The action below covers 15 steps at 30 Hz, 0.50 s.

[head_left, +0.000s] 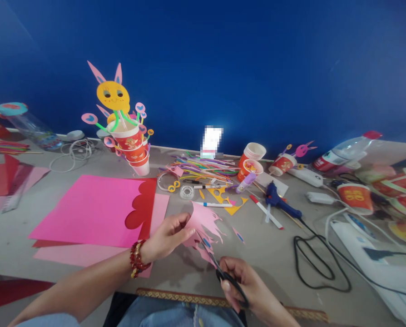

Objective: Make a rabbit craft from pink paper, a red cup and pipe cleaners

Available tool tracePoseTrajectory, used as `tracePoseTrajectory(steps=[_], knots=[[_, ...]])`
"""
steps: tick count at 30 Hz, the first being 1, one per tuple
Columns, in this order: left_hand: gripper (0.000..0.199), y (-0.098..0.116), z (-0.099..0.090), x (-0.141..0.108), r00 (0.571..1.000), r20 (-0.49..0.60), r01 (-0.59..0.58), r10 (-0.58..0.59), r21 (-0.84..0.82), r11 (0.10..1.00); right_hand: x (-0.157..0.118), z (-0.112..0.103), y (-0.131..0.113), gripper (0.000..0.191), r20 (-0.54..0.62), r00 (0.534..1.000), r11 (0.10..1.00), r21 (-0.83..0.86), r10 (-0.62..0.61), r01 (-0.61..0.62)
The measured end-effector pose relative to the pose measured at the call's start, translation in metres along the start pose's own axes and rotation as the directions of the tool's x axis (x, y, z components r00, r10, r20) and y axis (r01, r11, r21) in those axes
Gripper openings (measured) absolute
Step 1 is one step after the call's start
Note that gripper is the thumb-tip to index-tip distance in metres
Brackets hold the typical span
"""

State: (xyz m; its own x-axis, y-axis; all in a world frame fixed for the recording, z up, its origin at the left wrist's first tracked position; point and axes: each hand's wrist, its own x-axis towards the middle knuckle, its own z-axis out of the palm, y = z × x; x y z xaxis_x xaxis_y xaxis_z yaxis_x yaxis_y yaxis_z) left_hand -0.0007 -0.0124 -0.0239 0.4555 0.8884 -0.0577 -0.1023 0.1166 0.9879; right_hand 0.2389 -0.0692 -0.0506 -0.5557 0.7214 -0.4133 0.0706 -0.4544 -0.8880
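Between the thumb and fingers of my left hand (170,234) is a light pink paper (203,218) with a jagged, cut-up right edge. My right hand (242,281) grips black-handled scissors (232,284), whose blades point up and left into the lower part of the paper. A small blue oval shows on the paper beside the blades. Right of the paper, a cut pink pointed piece with a blue centre (238,235) lies on the table.
Bright pink sheets (90,211) lie at left, below stacked cups (131,145) with a yellow rabbit face. Behind the hands are coloured sticks (206,168), tape (187,192) and markers. A blue glue gun (281,202), its cable and a power strip (369,259) are at right.
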Motion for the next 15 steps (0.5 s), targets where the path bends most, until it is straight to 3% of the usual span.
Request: tracePoseTrajectory(steps=[4, 15], knots=[[0.028, 0.0006, 0.0012, 0.0002, 1.000, 0.018, -0.010, 0.011, -0.055, 0.998, -0.0006, 0.0023, -0.0052, 0.062, -0.002, 1.000, 0.999, 0.016, 0.031, -0.031], [0.034, -0.0007, -0.0007, 0.0003, 0.999, -0.021, -0.034, 0.035, 0.055, 0.998, 0.0022, 0.0017, 0.0024, 0.060, -0.023, 0.999, 0.999, 0.042, 0.024, -0.024]])
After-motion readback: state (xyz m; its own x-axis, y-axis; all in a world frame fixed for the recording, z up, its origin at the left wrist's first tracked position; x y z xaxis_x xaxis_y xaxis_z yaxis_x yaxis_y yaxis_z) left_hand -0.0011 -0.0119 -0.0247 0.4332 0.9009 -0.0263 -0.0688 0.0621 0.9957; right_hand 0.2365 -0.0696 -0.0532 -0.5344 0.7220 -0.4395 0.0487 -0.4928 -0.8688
